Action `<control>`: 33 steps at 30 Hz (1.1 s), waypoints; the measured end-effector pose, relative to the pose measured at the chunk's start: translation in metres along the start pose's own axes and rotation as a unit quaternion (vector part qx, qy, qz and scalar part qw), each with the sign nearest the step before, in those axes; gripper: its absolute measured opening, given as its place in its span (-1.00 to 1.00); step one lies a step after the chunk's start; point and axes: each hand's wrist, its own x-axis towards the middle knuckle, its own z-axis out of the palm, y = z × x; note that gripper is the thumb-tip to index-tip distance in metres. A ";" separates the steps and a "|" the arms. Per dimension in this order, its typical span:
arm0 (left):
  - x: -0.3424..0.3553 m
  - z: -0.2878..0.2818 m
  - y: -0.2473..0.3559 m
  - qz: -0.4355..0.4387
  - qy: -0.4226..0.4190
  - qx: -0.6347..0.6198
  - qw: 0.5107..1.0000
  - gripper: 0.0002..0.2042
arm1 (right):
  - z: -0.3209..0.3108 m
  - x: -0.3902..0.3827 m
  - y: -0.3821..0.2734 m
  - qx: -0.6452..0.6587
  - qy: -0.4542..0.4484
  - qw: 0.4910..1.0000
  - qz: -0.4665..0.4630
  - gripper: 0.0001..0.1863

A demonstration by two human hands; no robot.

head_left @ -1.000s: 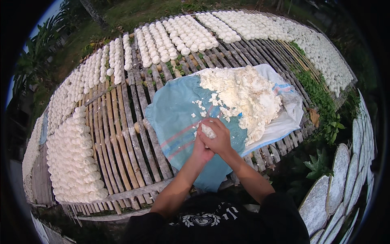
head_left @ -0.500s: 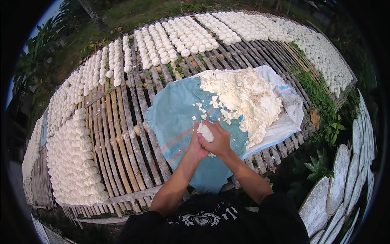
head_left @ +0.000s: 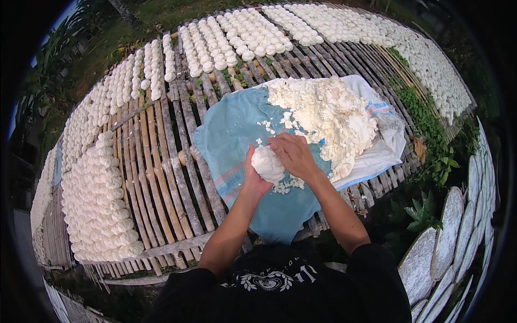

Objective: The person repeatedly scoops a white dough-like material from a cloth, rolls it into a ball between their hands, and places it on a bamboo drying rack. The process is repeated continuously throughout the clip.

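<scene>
A white ball of crumbly dough rests in my left hand, whose fingers curl around its left side and underside. My right hand lies against the ball's upper right, fingers together and lightly bent, its palm turned down. Both hands are over a blue-green woven sack spread on a bamboo rack. To their right, a large heap of loose off-white dough covers part of the sack and a white plastic sheet. Small crumbs lie just under the hands.
The slatted bamboo rack has gaps between its poles. Many white balls stand in rows along its far side and in a block at the left. Green weeds grow through on the right. Round white discs lean at the lower right.
My hands were clasped tightly around the dough; now the right has lifted partly off and the ball shows more fully, rounded. More crumbs lie beneath it. The view has tilted slightly.
</scene>
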 end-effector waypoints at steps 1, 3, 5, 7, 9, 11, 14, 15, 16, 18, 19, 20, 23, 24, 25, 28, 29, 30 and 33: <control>-0.009 -0.011 0.003 -0.009 0.005 -0.026 1.000 -0.37 | -0.001 -0.006 0.022 0.037 0.017 0.997 0.067 -0.58; -0.024 -0.033 0.009 -0.022 0.023 -0.086 0.996 -0.40 | 0.002 -0.027 0.068 0.028 -0.028 0.981 0.191 -0.59; -0.035 -0.050 0.010 -0.017 0.016 -0.103 0.994 -0.42 | 0.026 -0.070 0.091 -0.038 -0.110 0.967 0.228 -0.62; -0.039 -0.062 0.012 -0.007 0.017 -0.109 0.994 -0.45 | 0.051 -0.110 0.097 -0.101 -0.119 0.966 0.207 -0.61; -0.042 -0.068 0.013 -0.009 0.003 -0.128 0.992 -0.47 | 0.079 -0.133 0.095 -0.168 -0.131 0.952 0.219 -0.62; -0.043 -0.068 0.014 -0.006 0.001 -0.128 0.992 -0.46 | 0.092 -0.142 0.096 -0.184 -0.131 0.947 0.229 -0.64; -0.046 -0.065 0.014 -0.004 0.012 -0.106 0.994 -0.44 | 0.098 -0.138 0.104 -0.112 -0.115 0.952 0.262 -0.61; -0.047 -0.063 0.014 -0.002 0.016 -0.101 0.995 -0.44 | 0.096 -0.133 0.109 -0.088 -0.088 0.954 0.273 -0.59; -0.048 -0.062 0.013 0.007 0.052 -0.089 0.995 -0.45 | 0.096 -0.128 0.114 -0.070 -0.126 0.960 0.241 -0.55; -0.047 -0.059 0.011 -0.016 0.023 -0.116 0.993 -0.45 | 0.091 -0.116 0.122 -0.055 -0.195 0.962 0.183 -0.48; -0.047 -0.058 0.010 -0.023 0.018 -0.126 0.992 -0.46 | 0.085 -0.109 0.124 -0.029 -0.188 0.957 0.220 -0.49; -0.047 -0.058 0.010 -0.019 0.037 -0.112 0.993 -0.46 | 0.076 -0.102 0.126 0.004 -0.202 0.942 0.267 -0.51; -0.045 -0.056 0.009 -0.013 0.071 -0.087 0.994 -0.46 | 0.036 -0.077 0.117 0.280 -0.150 0.833 0.453 -0.62; -0.044 -0.056 0.009 -0.011 0.069 -0.083 0.994 -0.46 | 0.021 -0.071 0.107 0.380 -0.109 0.757 0.521 -0.66; -0.044 -0.055 0.009 -0.007 0.089 -0.080 0.993 -0.47 | 0.008 -0.066 0.093 0.428 -0.105 0.755 0.486 -0.68; -0.039 -0.050 0.005 -0.004 0.083 -0.041 0.996 -0.46 | -0.011 -0.049 0.040 0.480 -0.099 0.775 0.398 -0.69; -0.038 -0.046 0.003 -0.011 0.053 -0.028 0.998 -0.45 | -0.009 -0.044 0.019 0.461 -0.109 0.805 0.355 -0.67; -0.036 -0.042 0.000 -0.018 0.024 -0.016 0.999 -0.45 | -0.010 -0.038 0.000 0.450 -0.121 0.832 0.302 -0.65; -0.034 -0.026 -0.007 -0.033 -0.037 0.004 0.999 -0.40 | -0.015 -0.028 -0.040 0.245 -0.150 0.952 0.104 -0.62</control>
